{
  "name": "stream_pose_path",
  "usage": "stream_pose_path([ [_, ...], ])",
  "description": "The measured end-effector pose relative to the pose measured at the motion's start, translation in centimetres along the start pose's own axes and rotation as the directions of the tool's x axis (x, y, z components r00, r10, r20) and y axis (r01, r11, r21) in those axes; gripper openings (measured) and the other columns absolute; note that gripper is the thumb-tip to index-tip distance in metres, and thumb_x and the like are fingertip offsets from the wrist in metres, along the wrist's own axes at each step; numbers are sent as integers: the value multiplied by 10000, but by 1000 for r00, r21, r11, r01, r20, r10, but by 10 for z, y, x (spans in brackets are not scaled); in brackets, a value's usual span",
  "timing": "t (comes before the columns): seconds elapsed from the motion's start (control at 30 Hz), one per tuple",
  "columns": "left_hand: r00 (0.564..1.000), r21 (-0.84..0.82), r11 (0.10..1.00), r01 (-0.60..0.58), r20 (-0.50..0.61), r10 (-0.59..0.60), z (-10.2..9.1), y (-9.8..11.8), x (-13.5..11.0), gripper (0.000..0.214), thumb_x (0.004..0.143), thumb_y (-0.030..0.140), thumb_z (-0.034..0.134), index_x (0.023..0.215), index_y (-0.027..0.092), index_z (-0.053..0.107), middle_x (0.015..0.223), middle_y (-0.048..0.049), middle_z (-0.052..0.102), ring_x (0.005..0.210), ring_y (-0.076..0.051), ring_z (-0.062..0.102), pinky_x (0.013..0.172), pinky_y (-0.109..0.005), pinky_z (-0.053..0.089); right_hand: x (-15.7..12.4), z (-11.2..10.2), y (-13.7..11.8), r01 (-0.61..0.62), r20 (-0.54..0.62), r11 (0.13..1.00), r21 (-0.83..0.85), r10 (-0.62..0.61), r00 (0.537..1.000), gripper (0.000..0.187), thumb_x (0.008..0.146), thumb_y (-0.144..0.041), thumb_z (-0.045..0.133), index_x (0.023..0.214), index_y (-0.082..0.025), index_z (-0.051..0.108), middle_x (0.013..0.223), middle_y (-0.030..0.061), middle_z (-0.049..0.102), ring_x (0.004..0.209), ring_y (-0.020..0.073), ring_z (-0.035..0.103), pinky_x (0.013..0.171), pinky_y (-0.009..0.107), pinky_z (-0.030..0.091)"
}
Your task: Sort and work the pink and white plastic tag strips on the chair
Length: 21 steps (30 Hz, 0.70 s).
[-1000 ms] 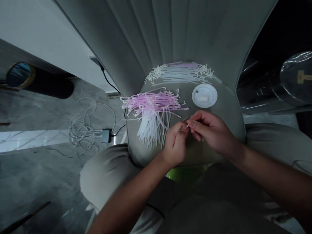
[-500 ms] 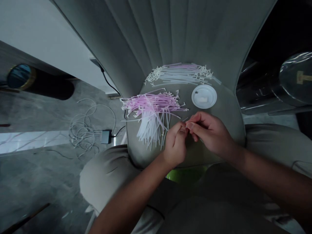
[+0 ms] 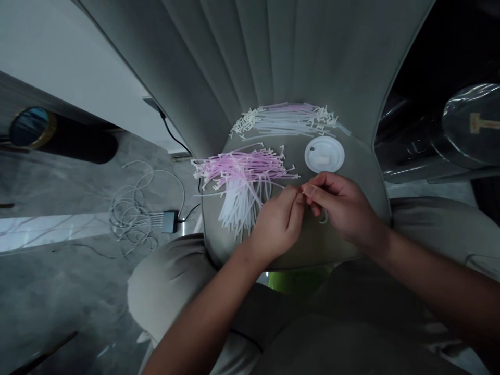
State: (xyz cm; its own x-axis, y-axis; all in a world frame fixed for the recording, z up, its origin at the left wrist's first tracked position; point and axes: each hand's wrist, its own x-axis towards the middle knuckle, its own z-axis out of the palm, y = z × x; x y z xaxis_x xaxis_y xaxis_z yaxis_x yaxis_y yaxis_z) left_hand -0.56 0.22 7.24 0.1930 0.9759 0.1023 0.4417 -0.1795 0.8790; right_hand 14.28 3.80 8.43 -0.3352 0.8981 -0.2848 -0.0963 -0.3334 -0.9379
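Head view, dim light. The left hand (image 3: 276, 224) and right hand (image 3: 344, 208) meet above the seat of a grey upholstered chair (image 3: 332, 242). Both are closed to a fingertip pinch on a thin pale plastic strand (image 3: 301, 194), its end too small to read. A short curved pale piece (image 3: 323, 219) shows under the right hand; whether it belongs to that strand cannot be told.

Just left of the hands lies a loose pile of pink and white plastic strands (image 3: 242, 174), many with small T-shaped ends. Farther off, along the seat's far edge and against the channel-tufted backrest (image 3: 265, 52), sits a neater row of similar strands (image 3: 285, 120). A round white lid (image 3: 324, 154) lies between that row and the right hand. Down on the grey floor (image 3: 58, 297) to the left, a coil of thin white cable (image 3: 130, 208) leads to a small dark box (image 3: 169, 222).

Risks, as judged: the grip is fingertips only on a very thin strand — a slip would drop it into the pile, where it would be hard to pick out. The left hand sits close to the pile, so a careless sweep could drag strands and tangle them. The far row lies on the seat's curved edge — one knock could shift it.
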Motion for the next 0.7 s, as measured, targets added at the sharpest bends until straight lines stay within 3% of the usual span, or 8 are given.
stream_pose_path([
  [0.23,998,136,989,52,-37,-48,-3,-1,2,245,991,263,410,923,173,627,881,-61,678,819,-170,608,756,-303,451,9,0,5,-41,-42,998,52,44,998,218,807,-347,732,728,-176,621,666,-24,575,551,78,480,531,242,383],
  [0.47,972,98,991,91,-226,-67,-1,-3,0,213,948,289,539,1022,176,704,886,-46,727,799,-140,647,758,-268,496,11,1,6,-57,-25,988,141,62,998,216,795,-325,745,710,-173,617,645,-30,574,540,71,479,530,237,368],
  [0.7,974,146,987,65,-225,-30,4,-3,-3,209,965,278,500,1039,186,673,894,-42,709,826,-142,647,765,-268,497,11,2,5,-89,-30,975,205,97,995,188,811,-304,711,729,-161,621,639,-31,583,517,67,483,512,239,346],
])
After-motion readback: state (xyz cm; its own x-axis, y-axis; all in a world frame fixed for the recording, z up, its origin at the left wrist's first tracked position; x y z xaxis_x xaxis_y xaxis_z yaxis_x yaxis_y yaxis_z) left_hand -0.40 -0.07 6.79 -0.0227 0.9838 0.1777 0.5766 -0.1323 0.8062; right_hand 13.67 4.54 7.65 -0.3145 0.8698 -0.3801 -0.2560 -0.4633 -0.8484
